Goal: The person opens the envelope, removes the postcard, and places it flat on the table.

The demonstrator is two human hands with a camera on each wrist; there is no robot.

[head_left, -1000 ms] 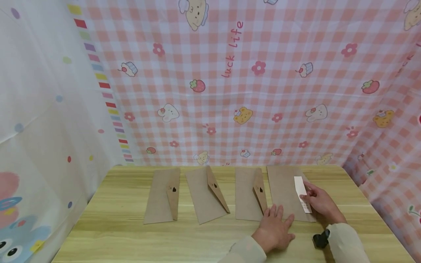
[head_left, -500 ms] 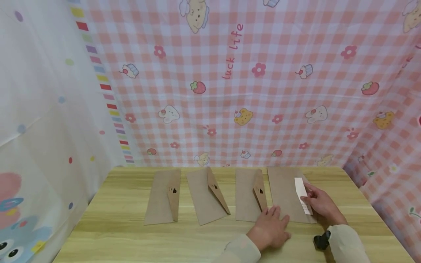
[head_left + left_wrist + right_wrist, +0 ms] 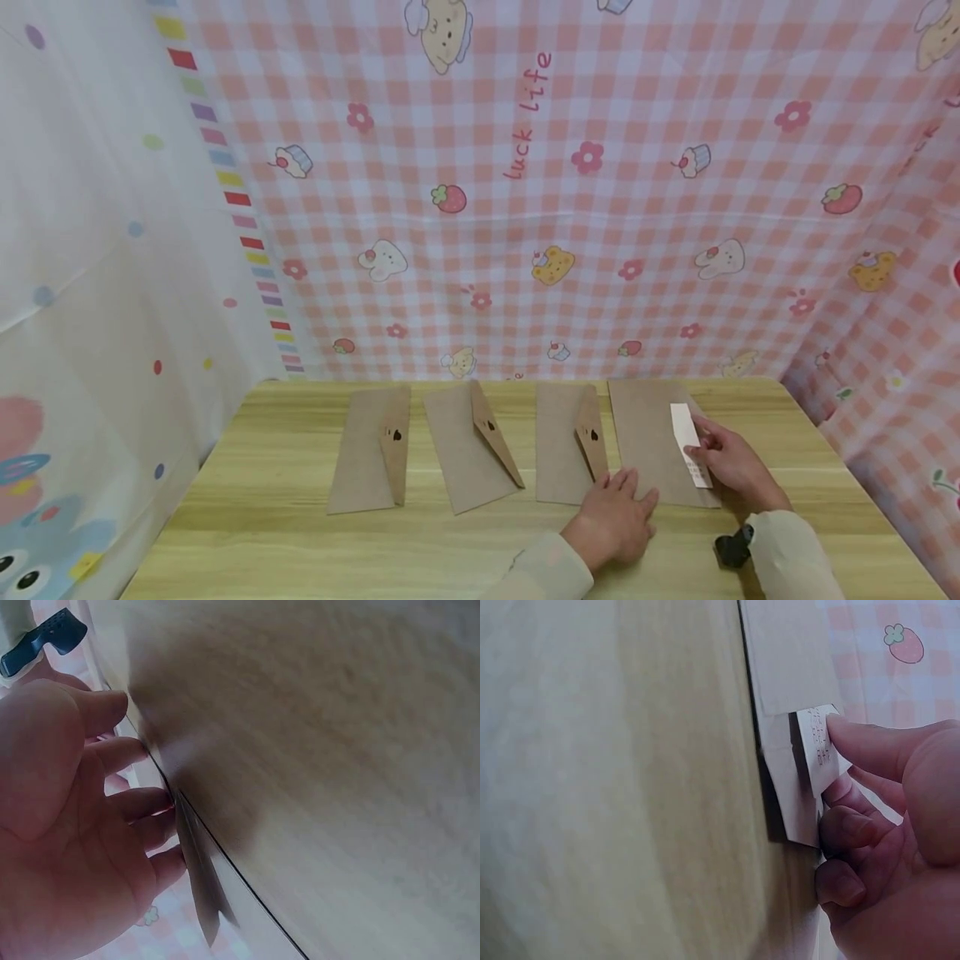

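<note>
My right hand (image 3: 735, 463) pinches a white card (image 3: 682, 423) with printed text, thumb on top. The card lies lengthwise over the mouth side of the rightmost brown paper envelope (image 3: 643, 425). In the right wrist view, the thumb presses the card (image 3: 821, 750) close by the edge of the envelope (image 3: 791, 656), whose flap (image 3: 789, 791) is unfolded. With fingers spread and relaxed, my left hand (image 3: 613, 518) rests at the lower corners of that envelope and the third envelope (image 3: 557, 442). Its fingertips are near a raised brown flap (image 3: 196, 870) in the left wrist view.
Two more brown envelopes, the leftmost (image 3: 362, 454) and its neighbour (image 3: 459, 450), lie in the row with partly raised flaps bearing a dark print. All lie on a wood-grain table (image 3: 300, 554). A pink checked cloth (image 3: 510, 208) hangs behind it.
My left hand has slid slightly left along the envelopes' lower edges, toward the third envelope. The right hand and the card have stayed in nearly the same place.
</note>
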